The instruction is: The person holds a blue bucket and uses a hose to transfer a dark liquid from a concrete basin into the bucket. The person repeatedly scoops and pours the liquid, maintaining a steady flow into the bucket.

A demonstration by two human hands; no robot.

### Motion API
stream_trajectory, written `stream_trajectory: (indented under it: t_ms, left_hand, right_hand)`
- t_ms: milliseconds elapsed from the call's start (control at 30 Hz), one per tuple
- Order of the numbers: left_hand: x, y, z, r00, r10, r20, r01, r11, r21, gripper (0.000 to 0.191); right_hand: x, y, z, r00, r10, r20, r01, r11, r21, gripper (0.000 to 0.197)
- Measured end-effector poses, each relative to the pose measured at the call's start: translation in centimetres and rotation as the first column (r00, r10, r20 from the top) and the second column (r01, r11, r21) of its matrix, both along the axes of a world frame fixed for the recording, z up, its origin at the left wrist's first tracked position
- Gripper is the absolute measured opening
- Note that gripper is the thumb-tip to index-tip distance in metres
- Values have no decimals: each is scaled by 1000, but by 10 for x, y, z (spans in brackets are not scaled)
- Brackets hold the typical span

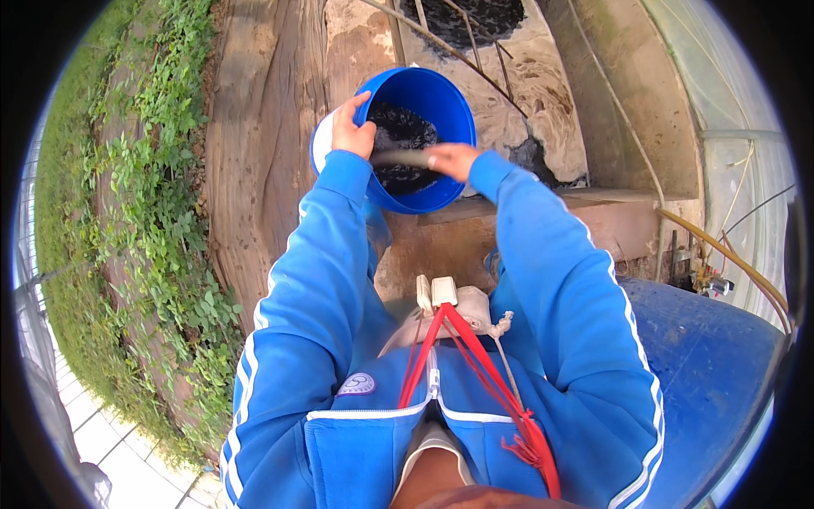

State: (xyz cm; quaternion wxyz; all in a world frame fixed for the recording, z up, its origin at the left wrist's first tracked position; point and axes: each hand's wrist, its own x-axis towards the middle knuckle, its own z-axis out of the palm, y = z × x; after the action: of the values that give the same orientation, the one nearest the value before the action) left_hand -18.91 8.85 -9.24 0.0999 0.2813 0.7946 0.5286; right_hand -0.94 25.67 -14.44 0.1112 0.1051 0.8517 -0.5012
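Note:
A blue plastic bucket (459,108) stands tilted in front of me, with its mouth towards me. Dark liquid (402,127) with a rippled surface lies inside it. My left hand (353,130) grips the bucket's left rim, its index finger stretched along the edge. In my right hand (453,160), at the other side of the mouth, is a stick (400,158) blurred by motion. It extends leftwards across the liquid; whether its far end is under the surface cannot be told. A white area (323,141) shows on the bucket's outer side, partly hidden by my left hand.
Beyond the bucket, a concrete tank (636,108) holds dark liquid under tan foam (540,102), with a metal frame (470,57) across it. A large blue barrel (699,382) stands at my right, near a yellow hose (718,245). Brown sheeting (254,159) and green plants (172,146) lie left.

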Motion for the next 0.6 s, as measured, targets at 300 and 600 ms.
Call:
stream_trajectory:
  t_ms: [300,600]
  left_hand:
    - [2,1,9,997,9,78,-9,1000,-2,54]
    - [3,0,7,1000,20,17,-20,1000,-23,54]
  right_hand:
    - [1,-37,4,973,142,184,-195,929,313,49]
    - [0,19,20,947,-288,145,284,958,45,53]
